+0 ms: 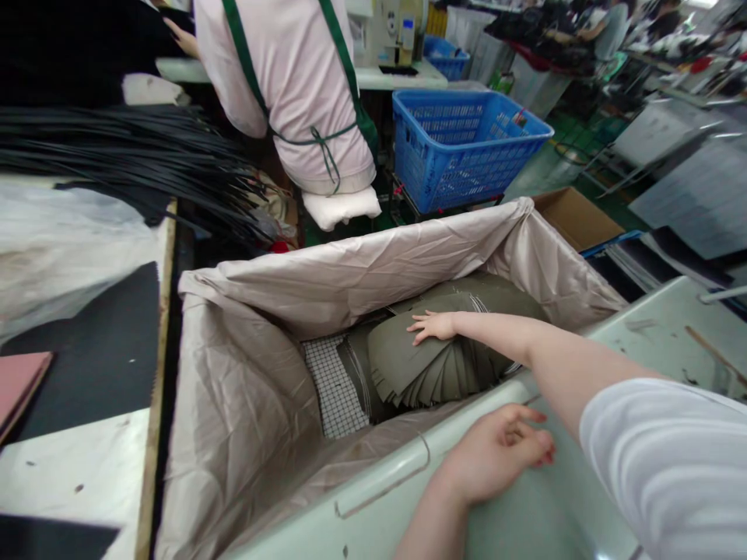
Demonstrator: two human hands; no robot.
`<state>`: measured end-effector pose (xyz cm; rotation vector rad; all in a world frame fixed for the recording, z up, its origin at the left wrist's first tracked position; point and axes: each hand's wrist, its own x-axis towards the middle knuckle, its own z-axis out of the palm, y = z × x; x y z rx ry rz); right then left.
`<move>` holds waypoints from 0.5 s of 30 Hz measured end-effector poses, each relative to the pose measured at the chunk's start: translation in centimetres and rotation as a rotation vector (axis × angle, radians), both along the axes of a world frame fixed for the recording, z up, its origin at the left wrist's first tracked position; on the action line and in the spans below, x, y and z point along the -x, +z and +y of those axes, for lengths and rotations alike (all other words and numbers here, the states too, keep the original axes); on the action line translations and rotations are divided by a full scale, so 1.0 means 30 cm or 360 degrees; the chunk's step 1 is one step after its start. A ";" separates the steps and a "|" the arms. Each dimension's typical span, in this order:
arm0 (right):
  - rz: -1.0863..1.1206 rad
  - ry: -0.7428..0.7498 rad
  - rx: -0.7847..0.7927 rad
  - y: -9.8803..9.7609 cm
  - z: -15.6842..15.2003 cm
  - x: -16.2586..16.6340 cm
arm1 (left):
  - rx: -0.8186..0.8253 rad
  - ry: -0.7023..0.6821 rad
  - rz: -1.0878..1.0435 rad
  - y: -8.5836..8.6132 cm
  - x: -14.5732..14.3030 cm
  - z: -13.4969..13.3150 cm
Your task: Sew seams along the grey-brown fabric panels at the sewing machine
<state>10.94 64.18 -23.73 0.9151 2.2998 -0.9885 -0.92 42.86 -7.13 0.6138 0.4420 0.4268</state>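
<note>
My right hand reaches down into a cloth-lined bin, fingers spread flat on a fanned stack of olive-green fabric pieces. More olive pieces lie behind and under my forearm, some with white edge lines. My left hand is over the pale green table close to its edge, fingers loosely bent and apart, with nothing visible in them. Whether it touches the tabletop I cannot tell. A white grid-patterned sheet shows on the bin floor left of the stack.
A person in a pink top sits beyond the bin at a sewing machine. A blue basket stands behind the bin, and a cardboard box at its right. Black strips and a wood-edged table are at left.
</note>
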 end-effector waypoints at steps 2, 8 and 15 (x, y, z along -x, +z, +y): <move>-0.0017 -0.0018 -0.0032 0.000 -0.004 0.024 | 0.0004 -0.0010 0.0019 -0.003 -0.005 0.000; -0.0177 -0.0219 -0.0294 -0.065 -0.048 0.229 | -0.0118 0.0015 0.0102 0.024 -0.007 0.025; -0.0238 -0.0337 -0.0378 -0.229 -0.090 0.355 | -0.0475 0.0295 0.0104 0.061 0.055 0.040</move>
